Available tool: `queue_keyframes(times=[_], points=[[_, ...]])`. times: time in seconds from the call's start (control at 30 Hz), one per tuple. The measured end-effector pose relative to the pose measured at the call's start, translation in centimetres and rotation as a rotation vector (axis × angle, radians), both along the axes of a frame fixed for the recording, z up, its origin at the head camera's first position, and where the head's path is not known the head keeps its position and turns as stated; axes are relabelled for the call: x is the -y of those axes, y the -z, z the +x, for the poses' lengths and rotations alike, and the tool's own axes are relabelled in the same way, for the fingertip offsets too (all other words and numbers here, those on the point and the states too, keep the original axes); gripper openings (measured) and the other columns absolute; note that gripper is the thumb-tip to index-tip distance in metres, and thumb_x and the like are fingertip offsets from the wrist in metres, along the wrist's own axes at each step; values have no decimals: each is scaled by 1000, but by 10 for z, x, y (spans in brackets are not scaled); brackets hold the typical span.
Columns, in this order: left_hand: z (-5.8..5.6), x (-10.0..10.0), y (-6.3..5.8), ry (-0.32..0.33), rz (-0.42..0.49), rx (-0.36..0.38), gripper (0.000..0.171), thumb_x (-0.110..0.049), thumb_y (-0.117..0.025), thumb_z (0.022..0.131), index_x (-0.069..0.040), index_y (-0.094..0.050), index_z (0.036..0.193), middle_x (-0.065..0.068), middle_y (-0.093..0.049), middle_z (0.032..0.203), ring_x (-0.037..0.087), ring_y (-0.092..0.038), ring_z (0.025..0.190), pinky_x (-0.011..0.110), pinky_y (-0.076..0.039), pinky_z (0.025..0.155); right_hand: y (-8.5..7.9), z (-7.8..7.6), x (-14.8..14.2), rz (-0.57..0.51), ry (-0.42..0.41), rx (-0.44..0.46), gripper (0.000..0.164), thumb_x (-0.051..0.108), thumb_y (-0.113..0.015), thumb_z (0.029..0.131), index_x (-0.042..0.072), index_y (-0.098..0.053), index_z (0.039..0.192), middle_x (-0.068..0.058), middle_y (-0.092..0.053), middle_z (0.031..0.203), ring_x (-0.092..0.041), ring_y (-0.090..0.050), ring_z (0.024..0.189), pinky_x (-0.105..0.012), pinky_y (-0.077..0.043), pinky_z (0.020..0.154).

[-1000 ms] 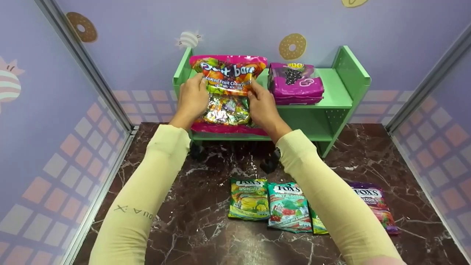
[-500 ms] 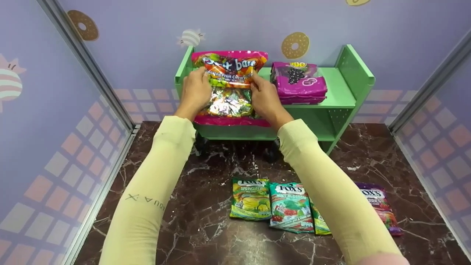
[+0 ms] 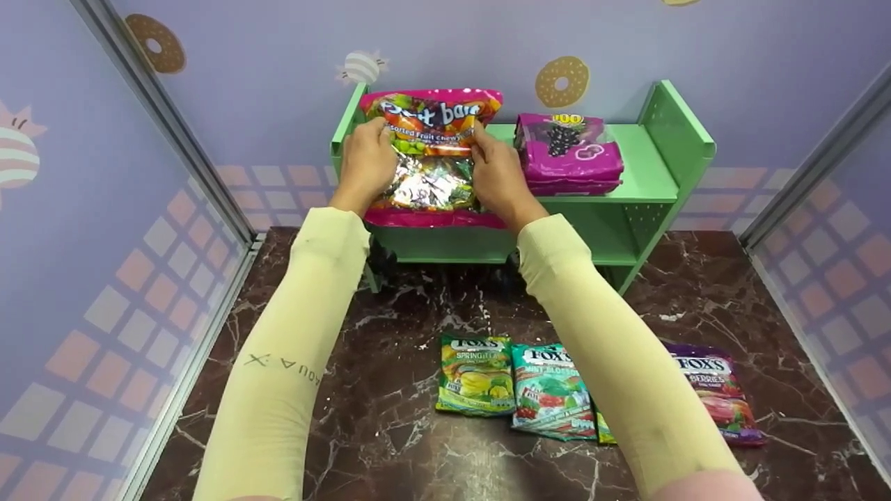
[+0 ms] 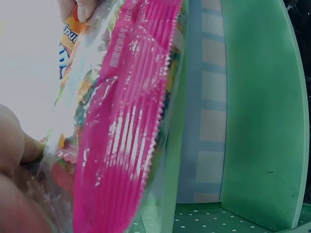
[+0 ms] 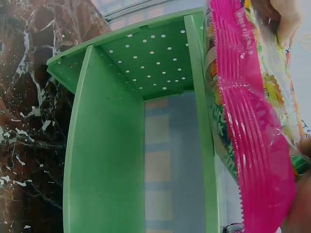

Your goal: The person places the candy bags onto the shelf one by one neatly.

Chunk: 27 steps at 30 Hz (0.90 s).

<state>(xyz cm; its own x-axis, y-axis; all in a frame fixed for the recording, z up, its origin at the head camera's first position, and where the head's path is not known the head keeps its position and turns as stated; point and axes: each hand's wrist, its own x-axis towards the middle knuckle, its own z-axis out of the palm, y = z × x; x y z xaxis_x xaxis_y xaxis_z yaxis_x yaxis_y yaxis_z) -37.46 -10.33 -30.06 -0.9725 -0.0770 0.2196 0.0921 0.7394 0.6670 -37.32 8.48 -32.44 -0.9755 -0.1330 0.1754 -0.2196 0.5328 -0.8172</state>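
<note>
A bag of assorted fruit chewy candy point(image 3: 433, 182), with pink ends and a clear lower window, is held over the left part of the green shelf's upper board. My left hand point(image 3: 367, 163) grips its left side and my right hand point(image 3: 502, 174) its right side, thumbs toward the front. The bag's ridged pink bottom seal point(image 4: 126, 116) fills the middle of the left wrist view. In the right wrist view that pink seal point(image 5: 252, 141) lies right at the upper board's front edge. To the right of the bag, a purple grape candy pack point(image 3: 571, 156) sits on the board.
The small green shelf point(image 3: 644, 163) stands against the patterned back wall, with a lower compartment point(image 5: 116, 160) under the upper board. On the marble floor lie a yellow-green Fox's bag point(image 3: 475, 379), a teal one point(image 3: 550, 396), a purple one point(image 3: 724, 403) and another partly behind my right sleeve.
Both hands have lifted the candy bag and moved it farther back over the shelf's upper board. Their hold on its sides is the same. The purple pack and floor bags stay put.
</note>
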Motion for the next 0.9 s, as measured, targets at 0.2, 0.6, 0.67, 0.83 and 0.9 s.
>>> queue_keyframes(times=[0.2,0.6,0.67,0.83,0.9], points=[[-6,3,1,-4,0,-28,39,-18,-32,105,-8,-53,137,14,-59,132,24,-57,116,36,-44,99,-1,-5,3,20,20,-14,50,17,-32,106,18,-21,155,0,-32,157,-12,-28,146,-22,-24,118],[-17,2,2,-3,15,-55,26,-19,-32,106,-7,-51,94,7,-40,81,20,-40,76,29,-32,71,-2,-15,6,35,43,17,50,22,-30,107,25,-19,156,4,-33,157,-9,-28,145,-23,-23,119],[-18,3,3,-2,13,-42,30,-19,-31,106,-7,-58,106,9,-54,91,19,-50,84,28,-39,77,-2,-16,6,36,40,22,50,22,-29,107,25,-18,156,5,-32,158,-8,-27,146,-23,-22,119],[-24,4,2,-5,-5,-19,41,-20,-33,106,-10,-50,141,8,-54,142,22,-52,128,35,-41,108,0,-21,6,41,33,24,50,23,-27,107,24,-18,156,4,-34,157,-9,-29,145,-26,-22,120],[-26,3,1,-4,-16,-25,41,-20,-32,106,-10,-50,141,9,-55,141,22,-53,127,36,-41,107,0,-23,5,50,36,5,50,23,-28,107,23,-19,156,2,-37,156,-10,-31,144,-27,-23,120]])
